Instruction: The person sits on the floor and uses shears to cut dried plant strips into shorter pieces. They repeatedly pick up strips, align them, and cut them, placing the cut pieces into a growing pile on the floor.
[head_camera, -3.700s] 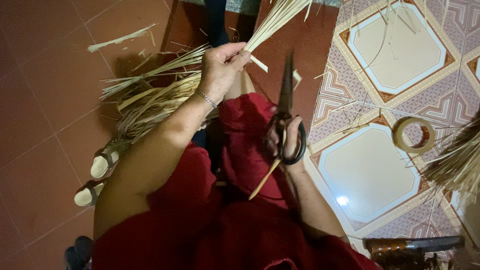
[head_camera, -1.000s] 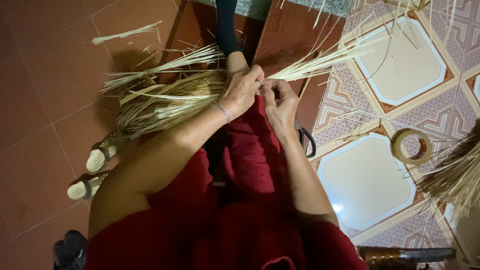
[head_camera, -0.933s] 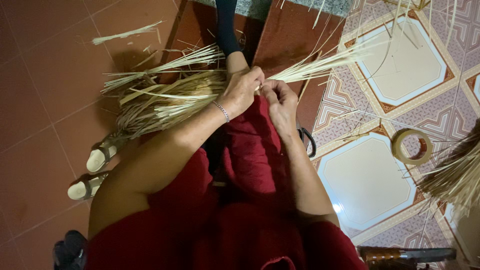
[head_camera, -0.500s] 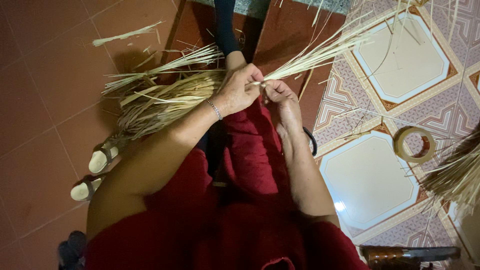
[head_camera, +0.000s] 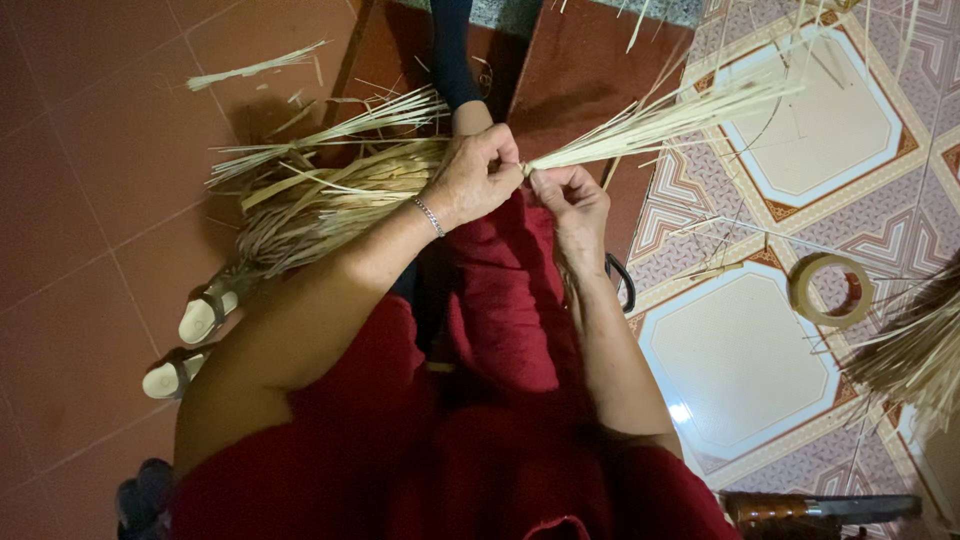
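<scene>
Head view: a bunch of pale straw strips (head_camera: 660, 115) fans out up and to the right from the hands, its long axis slanting toward the patterned floor tiles (head_camera: 800, 130). Its gathered end sits right at the fingertips, where the two hands meet above the red lap. The left hand (head_camera: 475, 180) is closed, pinching that end from the left; the right hand (head_camera: 572, 200) is curled tight against it from below, fingers narrow on the same spot. Behind the left hand lies a heap of loose straw (head_camera: 320, 190). A tape roll (head_camera: 830, 290) rests well apart on the right.
</scene>
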